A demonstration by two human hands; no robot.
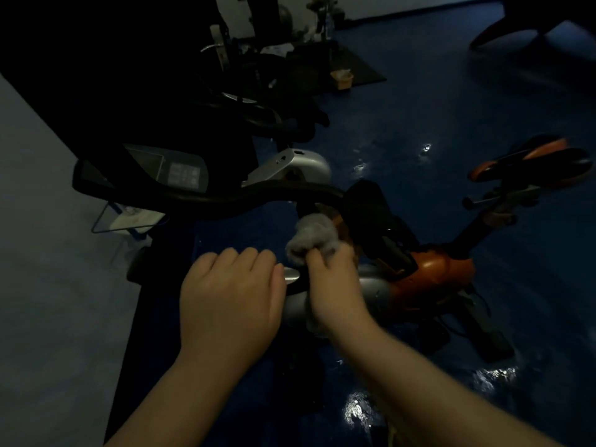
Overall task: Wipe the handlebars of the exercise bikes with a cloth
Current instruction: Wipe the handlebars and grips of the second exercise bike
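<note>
An orange and silver exercise bike [429, 275] stands below me in a dim room. Its black handlebar [225, 201] curves across the middle, with a console [180, 172] on it. My right hand [335, 285] grips a crumpled grey cloth [312, 237] and presses it against the near handlebar end, where a silver patch [292, 275] shows. My left hand [229, 298] rests knuckles-up over the same bar just left of the cloth, fingers curled; whether it grips the bar is hidden beneath the hand.
The bike's orange-and-black saddle [532, 162] sticks out at right. A second dark exercise machine [264, 108] stands behind. A pale wall [48, 253] runs along the left. The glossy blue floor [451, 108] spreads to the right, with a small box [342, 79] far back.
</note>
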